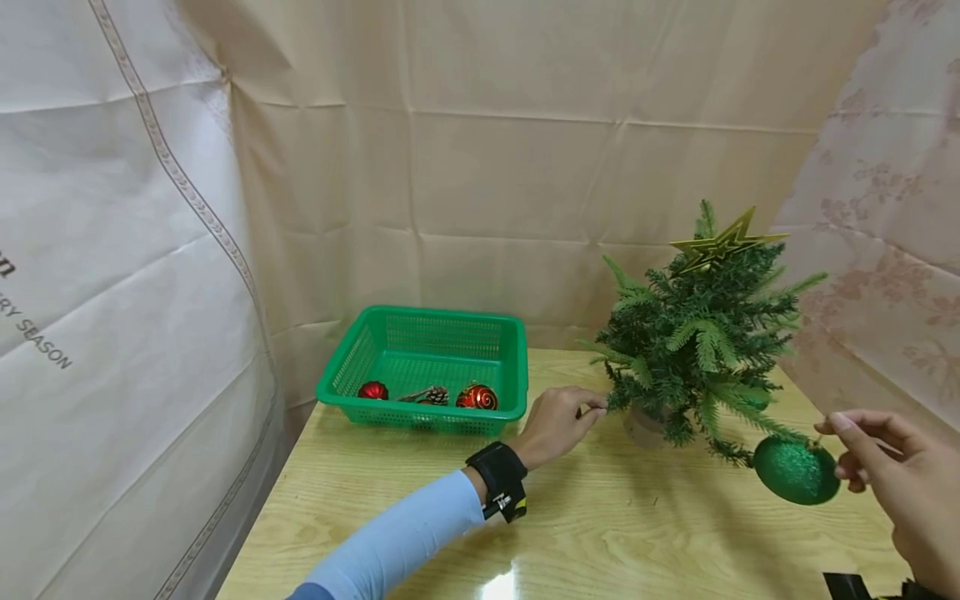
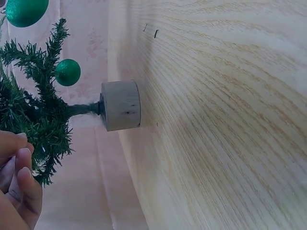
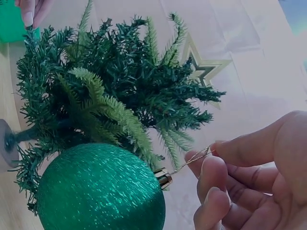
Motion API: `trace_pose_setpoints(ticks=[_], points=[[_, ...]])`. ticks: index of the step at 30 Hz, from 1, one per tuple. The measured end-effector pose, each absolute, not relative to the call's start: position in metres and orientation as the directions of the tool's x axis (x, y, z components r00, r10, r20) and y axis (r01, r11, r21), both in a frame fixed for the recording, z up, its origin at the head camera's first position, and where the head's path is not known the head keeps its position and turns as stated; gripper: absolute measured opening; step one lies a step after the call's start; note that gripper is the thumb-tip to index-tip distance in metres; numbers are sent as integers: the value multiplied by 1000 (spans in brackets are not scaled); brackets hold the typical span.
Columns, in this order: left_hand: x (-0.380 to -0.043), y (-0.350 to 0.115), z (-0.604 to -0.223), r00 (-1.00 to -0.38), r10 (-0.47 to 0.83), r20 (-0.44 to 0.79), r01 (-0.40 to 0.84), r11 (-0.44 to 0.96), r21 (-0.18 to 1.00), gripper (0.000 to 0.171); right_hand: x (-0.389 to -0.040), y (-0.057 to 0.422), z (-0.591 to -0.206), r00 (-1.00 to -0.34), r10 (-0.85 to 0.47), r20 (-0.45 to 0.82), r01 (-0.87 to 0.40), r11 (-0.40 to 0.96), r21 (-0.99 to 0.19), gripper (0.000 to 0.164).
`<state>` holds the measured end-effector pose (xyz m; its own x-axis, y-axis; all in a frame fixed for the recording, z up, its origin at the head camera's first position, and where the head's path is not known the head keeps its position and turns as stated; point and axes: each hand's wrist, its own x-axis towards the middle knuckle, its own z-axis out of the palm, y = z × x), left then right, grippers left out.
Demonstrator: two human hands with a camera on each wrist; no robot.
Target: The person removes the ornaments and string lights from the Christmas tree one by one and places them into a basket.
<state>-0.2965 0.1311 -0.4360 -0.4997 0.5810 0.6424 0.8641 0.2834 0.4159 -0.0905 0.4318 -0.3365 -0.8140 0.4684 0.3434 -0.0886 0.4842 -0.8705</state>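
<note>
A small artificial Christmas tree (image 1: 697, 350) with a gold star (image 1: 723, 242) on top stands at the right of the table. My right hand (image 1: 903, 483) pinches the thin gold string (image 3: 192, 157) of a glittery green bauble (image 1: 797, 471), which hangs beside the lower right branches. At the tree's left side, my left hand (image 1: 562, 421) pinches the tip of a low branch between thumb and finger. Another green bauble (image 2: 67, 72) hangs under the branches in the left wrist view. The tree's pale round base (image 2: 121, 105) rests on the table.
Left of the tree sits a green plastic basket (image 1: 517, 367). Inside lie a red ribbed bauble (image 1: 372, 390), a pinecone (image 1: 435, 396) and a red bauble with gold swirls (image 1: 477, 397). Cloth hangings (image 1: 517, 183) enclose the wooden table (image 1: 600, 533) behind and at both sides.
</note>
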Motion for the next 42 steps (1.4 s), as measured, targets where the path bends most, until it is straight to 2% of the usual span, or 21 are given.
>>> trace_pose_setpoints(ticks=[5,14,20,28,42], points=[[-296,131,-436,-488,578,653,870,271,411,14,-86,432,-336,-806,468,361,-94,502,-860,17],[-294,129,-436,-507,585,632,860,301,412,14,-80,427,-334,-814,395,426,-229,455,-860,21],[-294,129,-434,-504,586,635,862,289,417,15,-78,419,-332,-838,366,405,-157,550,-820,20],[-293,130,-434,-501,599,625,861,272,430,15,-81,407,-330,-868,330,372,-121,585,-802,12],[-292,129,-432,-497,591,636,864,266,428,17,-95,374,-323,-916,242,321,-121,597,-793,18]])
